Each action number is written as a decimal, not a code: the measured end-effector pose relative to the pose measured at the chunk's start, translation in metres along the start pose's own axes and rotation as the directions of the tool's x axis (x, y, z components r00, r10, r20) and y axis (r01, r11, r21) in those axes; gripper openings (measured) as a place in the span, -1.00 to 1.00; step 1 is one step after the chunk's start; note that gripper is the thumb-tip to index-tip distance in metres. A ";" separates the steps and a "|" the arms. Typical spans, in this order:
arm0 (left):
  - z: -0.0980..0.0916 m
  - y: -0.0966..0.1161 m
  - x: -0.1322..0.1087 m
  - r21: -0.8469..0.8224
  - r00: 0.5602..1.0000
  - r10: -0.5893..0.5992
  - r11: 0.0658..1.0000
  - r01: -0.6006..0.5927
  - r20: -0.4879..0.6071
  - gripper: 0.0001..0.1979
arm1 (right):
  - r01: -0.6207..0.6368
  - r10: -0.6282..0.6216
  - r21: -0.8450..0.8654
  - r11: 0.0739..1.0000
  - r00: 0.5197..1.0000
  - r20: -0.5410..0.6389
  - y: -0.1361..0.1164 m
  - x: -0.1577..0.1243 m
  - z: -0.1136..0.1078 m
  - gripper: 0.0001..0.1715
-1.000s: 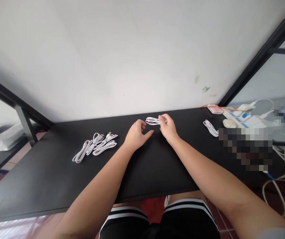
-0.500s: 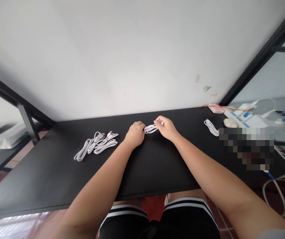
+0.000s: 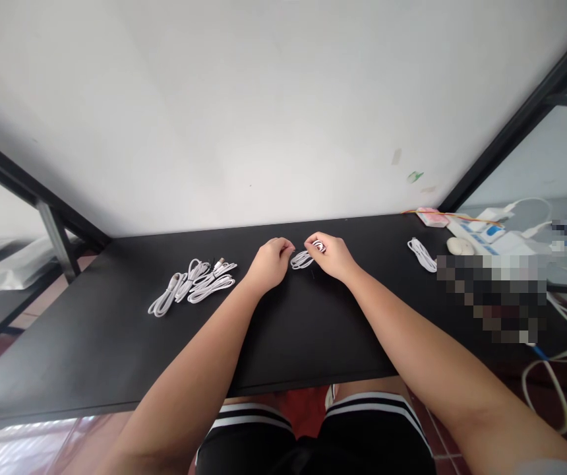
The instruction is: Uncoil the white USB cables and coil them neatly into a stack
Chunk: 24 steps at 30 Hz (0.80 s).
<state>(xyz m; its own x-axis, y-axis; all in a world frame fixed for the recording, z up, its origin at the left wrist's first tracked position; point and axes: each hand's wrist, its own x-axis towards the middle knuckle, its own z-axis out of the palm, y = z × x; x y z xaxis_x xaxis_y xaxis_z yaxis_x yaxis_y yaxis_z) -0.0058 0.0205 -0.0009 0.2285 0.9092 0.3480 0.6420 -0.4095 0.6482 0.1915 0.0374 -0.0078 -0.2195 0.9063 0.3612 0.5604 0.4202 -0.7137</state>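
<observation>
A coiled white charging cable [image 3: 302, 260] is held just over the black table by my right hand [image 3: 331, 254], thumb and fingers closed on its right end. My left hand [image 3: 271, 262] is beside the coil's left end, its thumb and fingertips pinched together; whether anything small is between them is hidden. Left of my hands, several bundled white cables [image 3: 211, 282] lie in a group on the table, some with dark ties and one with a metal USB plug showing. Another coiled white cable [image 3: 422, 255] lies by itself to the right.
The black table [image 3: 90, 330] meets a white wall [image 3: 264, 132] at the back. On the right are a white mouse [image 3: 460, 246], a pink box [image 3: 432, 217], a power strip [image 3: 469, 232] with plugged-in chargers, and a blurred-out dark object. Loose cables [image 3: 555, 389] hang at the right edge.
My left hand has come slightly away from the coil's left end, and its fingers have drawn into a pinch. My right hand keeps its hold on the cable.
</observation>
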 end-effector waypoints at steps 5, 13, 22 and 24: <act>-0.001 0.004 -0.001 -0.028 1.000 0.023 0.999 -0.023 -0.011 -0.83 | -0.055 0.055 -0.050 0.997 0.998 0.000 0.004 0.003 0.001 -0.70; 0.002 0.012 -0.002 -0.302 0.999 -0.024 0.953 0.010 -0.042 -0.77 | -0.119 0.121 0.021 0.993 0.988 -0.098 0.004 0.005 0.000 -0.62; 0.005 0.015 0.003 -0.867 0.852 -0.424 0.246 0.433 0.306 -0.59 | -0.033 0.056 0.252 0.967 0.995 -0.088 -0.008 0.000 0.006 -0.52; 0.005 0.014 0.002 -0.828 0.823 -0.318 0.162 0.536 0.471 -0.54 | -0.017 0.039 0.285 0.958 0.997 -0.073 -0.014 -0.003 0.006 -0.54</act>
<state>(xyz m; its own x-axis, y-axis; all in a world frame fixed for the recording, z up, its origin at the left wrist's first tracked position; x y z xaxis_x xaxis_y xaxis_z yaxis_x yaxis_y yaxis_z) 0.0078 0.0166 0.0055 0.3283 0.9140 -0.2384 -0.3795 0.3587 0.8528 0.1790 0.0293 -0.0023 -0.1389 0.9162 0.3758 0.3128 0.4007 -0.8612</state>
